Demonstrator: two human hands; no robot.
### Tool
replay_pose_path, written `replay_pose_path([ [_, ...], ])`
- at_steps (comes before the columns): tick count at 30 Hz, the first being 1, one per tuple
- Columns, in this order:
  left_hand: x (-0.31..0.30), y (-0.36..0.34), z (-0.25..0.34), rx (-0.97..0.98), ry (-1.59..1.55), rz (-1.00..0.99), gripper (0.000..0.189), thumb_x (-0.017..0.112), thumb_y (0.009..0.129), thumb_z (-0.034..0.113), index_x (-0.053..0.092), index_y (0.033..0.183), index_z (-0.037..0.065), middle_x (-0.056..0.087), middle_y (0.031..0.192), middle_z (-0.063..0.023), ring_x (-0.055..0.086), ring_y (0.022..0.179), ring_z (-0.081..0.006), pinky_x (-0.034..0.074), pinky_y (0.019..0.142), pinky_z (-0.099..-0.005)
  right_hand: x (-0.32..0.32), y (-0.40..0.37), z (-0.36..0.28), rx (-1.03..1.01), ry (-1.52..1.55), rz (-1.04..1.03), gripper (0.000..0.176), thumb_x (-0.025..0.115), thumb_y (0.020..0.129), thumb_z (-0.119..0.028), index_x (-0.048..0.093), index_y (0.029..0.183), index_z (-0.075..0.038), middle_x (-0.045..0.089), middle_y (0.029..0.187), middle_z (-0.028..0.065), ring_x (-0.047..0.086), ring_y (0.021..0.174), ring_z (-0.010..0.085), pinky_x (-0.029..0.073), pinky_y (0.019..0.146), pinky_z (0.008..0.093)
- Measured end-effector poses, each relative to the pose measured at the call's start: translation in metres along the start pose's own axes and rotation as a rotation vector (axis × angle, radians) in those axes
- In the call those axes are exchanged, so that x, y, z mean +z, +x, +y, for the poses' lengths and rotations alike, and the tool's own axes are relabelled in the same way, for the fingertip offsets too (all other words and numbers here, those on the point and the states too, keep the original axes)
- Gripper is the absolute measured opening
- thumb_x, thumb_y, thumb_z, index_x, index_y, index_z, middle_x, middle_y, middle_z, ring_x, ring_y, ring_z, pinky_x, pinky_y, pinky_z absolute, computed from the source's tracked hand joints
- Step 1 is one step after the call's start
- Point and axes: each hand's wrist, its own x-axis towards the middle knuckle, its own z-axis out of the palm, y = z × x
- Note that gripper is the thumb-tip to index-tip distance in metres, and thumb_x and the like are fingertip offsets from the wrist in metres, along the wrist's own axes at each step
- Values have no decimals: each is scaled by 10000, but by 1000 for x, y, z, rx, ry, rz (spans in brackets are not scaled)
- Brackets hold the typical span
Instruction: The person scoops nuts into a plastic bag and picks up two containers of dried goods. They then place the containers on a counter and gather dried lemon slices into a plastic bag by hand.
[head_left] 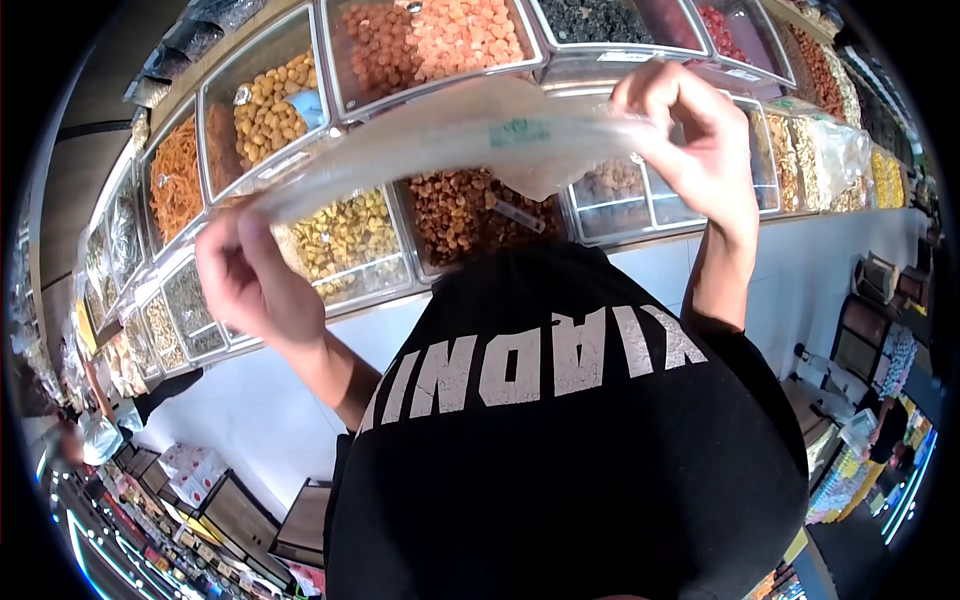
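Note:
A clear plastic bag (430,140) with green print is stretched sideways between my two hands, over the bins. My left hand (262,280) pinches its left end, thumb against fingers, above a bin of yellow-green dried fruit (345,235). At the other end, my right hand (695,145) is raised higher, thumb and forefinger closed on the bag's edge. Below the bag's middle lies a bin of dark brown dried fruit (445,215), with a clear plastic scoop handle (520,213) in it. The bag hides part of these bins and blurs toward the left.
Behind stand bins of orange-pink pieces (460,40), yellow-brown balls (275,100), orange shreds (175,175) and dark dried fruit (590,20). Bagged goods (840,160) sit at the right. A person (100,430) is at the far left; another person (888,430) is at the far right.

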Motion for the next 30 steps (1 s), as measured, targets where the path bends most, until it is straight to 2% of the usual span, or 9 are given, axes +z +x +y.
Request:
replay_pose_path([
  [3,6,-5,-10,-13,13,-74,52,597,994,17,604,948,-7,661,877,-60,583,772,-89,459,699,-216,14,-2,31,248,-82,-18,173,654,824,10,486,812,-31,531,781,41,539,756,133,480,723,313],
  [6,7,-5,-6,91,-66,-73,98,516,1021,19,587,970,-26,716,1033,-211,687,922,-199,548,850,-319,13,-13,35,155,-63,53,168,646,797,22,486,816,-24,506,780,34,517,762,133,449,758,292],
  [10,5,-1,3,166,5,-85,168,453,1049,70,543,1024,-70,690,1060,-257,697,984,-308,571,875,-378,8,-27,37,114,-174,234,210,680,790,5,475,753,-16,490,754,24,484,728,135,434,705,296],
  [11,5,-2,7,188,-23,-88,189,453,1050,88,523,1007,-82,655,1123,-293,690,1012,-356,575,910,-427,8,-33,32,125,-188,273,309,742,791,27,447,737,-47,552,856,24,542,836,116,450,787,253],
  [14,7,-2,18,327,-38,-129,324,494,1055,228,489,938,-74,631,1115,-323,678,1043,-397,569,944,-481,4,-49,31,36,-203,463,278,736,780,64,479,738,-34,592,1009,53,575,927,117,462,848,244],
  [21,18,-50,40,400,-421,-312,408,568,1014,362,545,872,-19,587,1149,-341,676,1022,-428,593,908,-522,-7,-117,19,-104,-379,961,291,758,824,34,494,716,-18,609,982,84,552,823,113,466,748,241],
  [23,29,-61,30,247,-382,-536,184,673,935,137,607,885,-27,589,1214,-352,653,1085,-433,553,954,-504,-8,-143,22,103,-386,876,286,727,829,33,474,709,-22,619,978,93,556,792,135,471,720,252],
  [25,45,-79,7,189,-213,-703,61,684,885,-4,629,905,-18,642,1253,-213,641,1149,-322,534,970,-401,-19,-178,48,238,-557,674,275,708,830,30,465,714,-24,622,967,96,556,775,146,473,703,260],
  [30,84,-155,-52,-80,-113,-878,73,678,899,38,654,948,-10,677,1212,-161,651,1096,-290,504,952,-361,7,-250,118,709,-321,520,121,616,810,51,516,774,-5,595,939,152,610,817,255,505,714,348],
])
